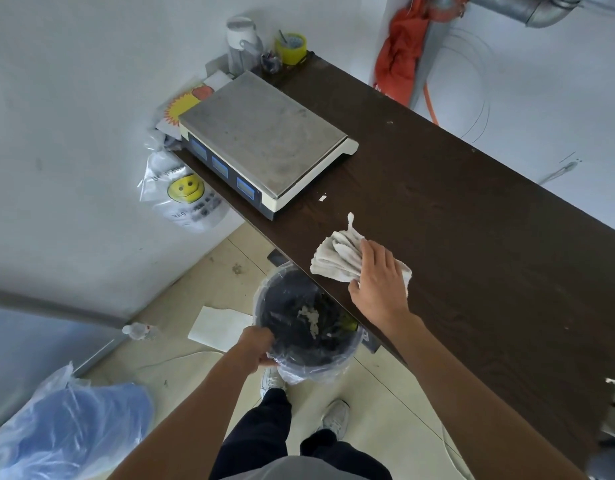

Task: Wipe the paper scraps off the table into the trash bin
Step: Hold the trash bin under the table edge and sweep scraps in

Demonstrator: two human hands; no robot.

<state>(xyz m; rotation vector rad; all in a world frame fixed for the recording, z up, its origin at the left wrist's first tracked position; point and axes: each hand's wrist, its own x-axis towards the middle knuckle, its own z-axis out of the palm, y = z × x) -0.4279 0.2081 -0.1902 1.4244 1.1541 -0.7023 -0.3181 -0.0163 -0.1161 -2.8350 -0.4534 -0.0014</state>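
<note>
A black trash bin (282, 351) lined with clear plastic is held just under the near edge of the dark brown table (472, 220). My left hand (256, 346) grips its rim on the near left side. White paper scraps (309, 318) lie inside the bin. My right hand (378, 282) presses a crumpled white rag (337, 256) flat on the table right by the edge above the bin. One small white paper scrap (322, 197) remains on the table beyond the rag, near the scale.
A weighing scale (264, 140) stands at the table's far left, with a bottle (242, 46) and yellow tape roll (291, 48) behind it. Plastic bags (181, 192) hang by the wall. On the floor lie a paper sheet (218, 327), a water bottle (140, 331) and a blue bag (67, 431).
</note>
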